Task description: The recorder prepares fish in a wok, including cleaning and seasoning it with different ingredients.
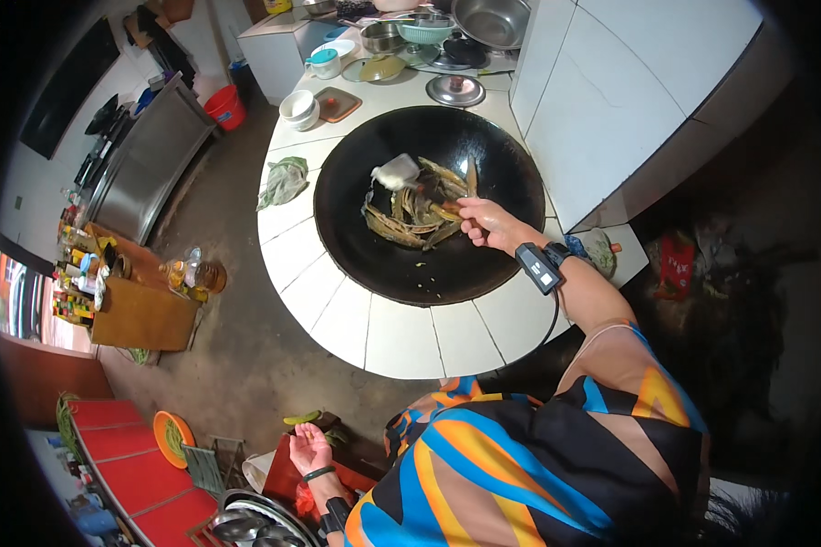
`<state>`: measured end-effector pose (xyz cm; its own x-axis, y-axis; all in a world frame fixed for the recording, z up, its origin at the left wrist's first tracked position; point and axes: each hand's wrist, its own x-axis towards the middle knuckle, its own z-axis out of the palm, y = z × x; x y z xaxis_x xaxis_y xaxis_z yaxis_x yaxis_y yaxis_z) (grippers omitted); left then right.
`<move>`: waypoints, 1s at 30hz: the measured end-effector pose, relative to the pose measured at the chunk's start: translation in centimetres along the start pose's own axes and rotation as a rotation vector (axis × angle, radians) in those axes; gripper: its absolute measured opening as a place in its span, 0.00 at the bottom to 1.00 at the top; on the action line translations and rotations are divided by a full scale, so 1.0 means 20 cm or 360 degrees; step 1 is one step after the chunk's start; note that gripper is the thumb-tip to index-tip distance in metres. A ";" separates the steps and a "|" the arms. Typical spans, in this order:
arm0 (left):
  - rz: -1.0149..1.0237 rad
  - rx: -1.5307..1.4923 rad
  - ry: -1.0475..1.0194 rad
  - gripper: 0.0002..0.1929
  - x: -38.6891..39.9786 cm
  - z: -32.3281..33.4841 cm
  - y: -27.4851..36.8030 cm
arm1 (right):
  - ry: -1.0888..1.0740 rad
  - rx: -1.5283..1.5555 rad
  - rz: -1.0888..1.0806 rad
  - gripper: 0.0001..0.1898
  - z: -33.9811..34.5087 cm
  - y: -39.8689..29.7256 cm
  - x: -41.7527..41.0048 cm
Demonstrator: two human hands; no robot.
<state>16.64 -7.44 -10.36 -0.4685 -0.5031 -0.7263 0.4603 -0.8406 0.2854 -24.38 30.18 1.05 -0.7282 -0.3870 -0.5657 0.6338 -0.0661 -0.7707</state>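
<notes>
My right hand reaches over a large black wok and grips the handle of a spatula. Its pale metal blade is blurred on the far left side of the cooking food. Long brownish-green pieces of food lie in the wok's middle, some partly under the spatula's handle. A few small pale bits sit on the near slope. Low on the left, away from the wok, my left hand is palm up with slightly curled fingers. I see no object gripped in it.
The wok is set in a white-tiled stove top, beside a tiled wall. Stacked white bowls, a metal lid and a crumpled plastic bag surround it. Behind my left hand are a red table and metal basins.
</notes>
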 end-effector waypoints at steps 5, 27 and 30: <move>-0.0121 0.0045 0.0098 0.12 0.12 0.01 0.06 | 0.0363 0.0015 -0.0204 0.05 -0.08 -0.04 -0.11; -0.0443 0.0395 0.0004 0.11 0.50 0.26 0.10 | 0.0368 -0.0370 0.0261 0.27 0.11 0.20 -0.87; -0.0372 0.0421 0.0116 0.11 0.49 0.23 0.11 | 0.0398 -0.0762 0.0303 0.25 0.04 0.21 -0.86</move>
<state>9.73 -15.17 -13.95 -0.4785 -0.2834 -0.8311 0.1318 -0.9589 0.2511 -8.98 35.91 7.87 -0.6892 -0.1182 -0.7149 0.6134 0.4299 -0.6625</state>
